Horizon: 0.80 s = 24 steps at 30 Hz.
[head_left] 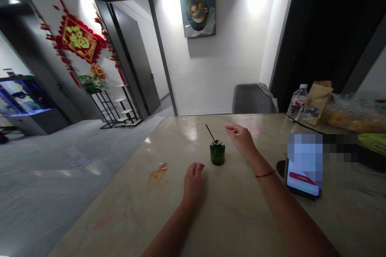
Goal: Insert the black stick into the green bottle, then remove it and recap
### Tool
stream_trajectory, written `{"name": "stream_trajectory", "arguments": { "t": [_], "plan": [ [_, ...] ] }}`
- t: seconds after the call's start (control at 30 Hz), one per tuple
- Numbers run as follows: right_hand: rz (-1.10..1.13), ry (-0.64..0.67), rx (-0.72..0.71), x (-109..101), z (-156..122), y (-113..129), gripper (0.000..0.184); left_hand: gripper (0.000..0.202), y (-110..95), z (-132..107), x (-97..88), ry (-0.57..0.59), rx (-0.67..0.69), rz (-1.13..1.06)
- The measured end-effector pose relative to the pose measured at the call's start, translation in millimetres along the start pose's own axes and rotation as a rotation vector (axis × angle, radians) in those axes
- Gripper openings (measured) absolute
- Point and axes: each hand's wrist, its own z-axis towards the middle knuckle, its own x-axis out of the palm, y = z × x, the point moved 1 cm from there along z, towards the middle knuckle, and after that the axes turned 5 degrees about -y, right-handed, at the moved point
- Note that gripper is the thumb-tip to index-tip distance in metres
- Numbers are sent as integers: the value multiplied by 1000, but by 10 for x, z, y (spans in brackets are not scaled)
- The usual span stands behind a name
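Observation:
A small dark green glass bottle [217, 156] stands upright on the table, with one thin dark stick [210, 133] leaning out of its neck to the left. My left hand [194, 181] rests just left of and nearer than the bottle, apart from it, its fingers curled closed with nothing showing in them. To the bottle's right, my right hand [242, 139] is raised with thumb and fingertips pinched together. Whether something thin is between those fingertips cannot be made out. A dark red string bracelet [265, 174] circles the right wrist.
On the pale table [169, 217], small pinkish bits [162, 165] lie beside an orange stain. A phone [303, 180] is at right. Behind it are a water bottle [298, 102], a brown paper bag [317, 102] and plastic-wrapped food [356, 112]. A grey chair [253, 99] stands beyond.

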Motion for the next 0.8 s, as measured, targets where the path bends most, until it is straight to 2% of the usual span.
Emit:
{"name": "stream_trajectory", "arguments": {
  "t": [0.03, 0.1, 0.17, 0.23, 0.27, 0.37, 0.53, 0.8],
  "plan": [
    [-37, 43, -18, -10, -2, -50, 23, 31, -5, -1, 0, 0, 0, 2],
    [-54, 217, -46, -3, -40, -146, 32, 31, -16, -3, 1, 0, 1, 3],
    [-33, 380, -44, 36, -109, -238, 56, 31, -26, -5, 1, -1, 1, 4],
    [-6, 456, -14, 104, -183, -330, 77, 32, -33, -6, -1, -2, -3, 9],
    [10, 469, 9, 144, -216, -380, 81, 32, -35, -5, -3, -3, -3, 12],
    [94, 479, 71, 259, -291, -548, 79, 32, -34, -1, -10, -5, -1, 15],
    [320, 507, 118, 342, -360, -767, 54, 32, -15, 1, -10, -10, 10, 6],
    [414, 455, 162, 357, -436, -736, 60, 31, -32, -3, -11, -4, 20, 11]
  ]
}}
